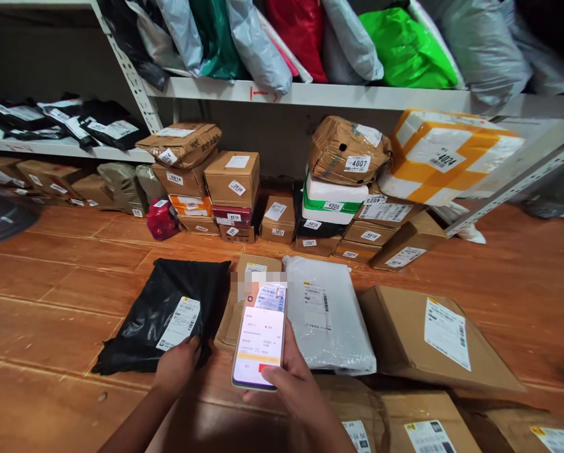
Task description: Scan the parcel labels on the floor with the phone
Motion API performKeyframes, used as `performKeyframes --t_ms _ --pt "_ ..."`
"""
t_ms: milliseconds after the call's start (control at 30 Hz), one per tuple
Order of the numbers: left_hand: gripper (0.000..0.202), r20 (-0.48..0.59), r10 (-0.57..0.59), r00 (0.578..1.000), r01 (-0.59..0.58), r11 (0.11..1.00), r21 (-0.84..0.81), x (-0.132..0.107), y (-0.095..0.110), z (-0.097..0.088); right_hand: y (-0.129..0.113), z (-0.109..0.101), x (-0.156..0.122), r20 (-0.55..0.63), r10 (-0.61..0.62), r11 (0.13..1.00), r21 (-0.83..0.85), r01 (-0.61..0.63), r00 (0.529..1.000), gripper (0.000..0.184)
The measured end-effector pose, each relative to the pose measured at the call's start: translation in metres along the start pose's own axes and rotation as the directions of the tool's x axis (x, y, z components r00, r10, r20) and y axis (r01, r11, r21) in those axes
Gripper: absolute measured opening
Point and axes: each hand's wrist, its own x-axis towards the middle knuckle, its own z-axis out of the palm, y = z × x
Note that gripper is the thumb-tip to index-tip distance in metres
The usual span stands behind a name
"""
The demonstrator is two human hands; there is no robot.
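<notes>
On the wooden floor (50,314) lies a black bag (163,314) with a white label; the left hand (178,368) rests on its near edge beside the label, fingers curled onto the plastic. Just right of it, the right hand (296,384) holds a phone (259,336) upright, thumb on the lit screen, over a small brown box (244,296). Next comes a white bag (329,321), then a flat carton (433,340). Stacked parcels (348,189) line the shelf (310,94) behind.

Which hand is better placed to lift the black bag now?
Left hand: it probably is, since it already rests on the black bag. The right hand holds the phone.
</notes>
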Motion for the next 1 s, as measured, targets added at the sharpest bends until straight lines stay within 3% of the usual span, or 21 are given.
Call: performKeyframes --t_ms 500,867,1000 --pt "0.032 -0.010 0.007 1.000 -0.007 1.000 0.008 0.000 -0.002 0.001 0.001 -0.006 -0.004 0.011 0.006 0.999 -0.037 -0.006 1.000 0.088" --pt "0.033 -0.014 0.007 1.000 -0.006 1.000 0.019 0.000 -0.003 0.003 0.005 -0.017 -0.004 0.059 -0.061 0.998 -0.029 0.063 0.996 0.088" --pt "0.035 -0.025 0.019 1.000 -0.019 1.000 0.025 0.000 -0.005 0.007 0.002 -0.029 -0.017 0.000 -0.083 0.996 -0.043 0.083 0.997 0.088"
